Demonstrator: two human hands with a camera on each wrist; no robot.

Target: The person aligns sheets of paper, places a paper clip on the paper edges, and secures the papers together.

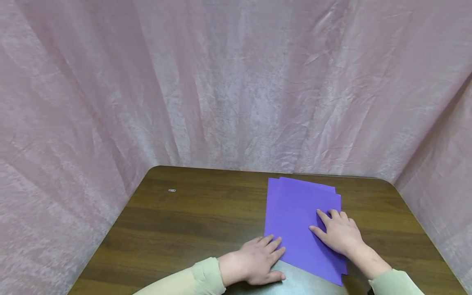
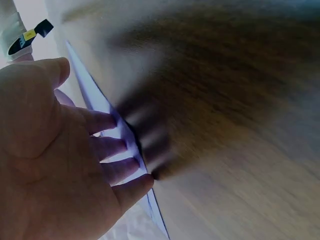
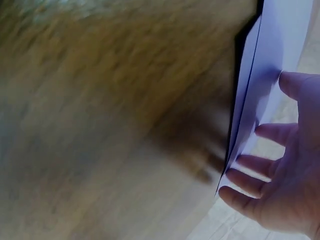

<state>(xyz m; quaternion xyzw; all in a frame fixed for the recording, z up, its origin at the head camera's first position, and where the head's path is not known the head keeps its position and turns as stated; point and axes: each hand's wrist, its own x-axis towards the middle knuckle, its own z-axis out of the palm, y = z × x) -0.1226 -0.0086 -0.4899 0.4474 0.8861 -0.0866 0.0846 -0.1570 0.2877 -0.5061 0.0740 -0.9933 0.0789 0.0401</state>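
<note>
Purple sheets of paper (image 1: 300,217) lie on the right half of the table, one overlapping another slightly askew, so a second edge shows at the left and top. My left hand (image 1: 259,261) lies at their lower left edge, its spread fingertips touching the paper. On the right part of the top sheet rests my right hand (image 1: 340,233), fingers apart. The left wrist view shows straight fingers (image 2: 132,190) along the edge of the purple paper (image 2: 95,97). In the right wrist view, fingertips (image 3: 235,197) touch the layered purple sheets (image 3: 272,45).
A small paper clip (image 1: 171,190) lies near the far left of the brown wooden table (image 1: 177,229). Pink curtains (image 1: 236,86) hang behind the table and at both sides.
</note>
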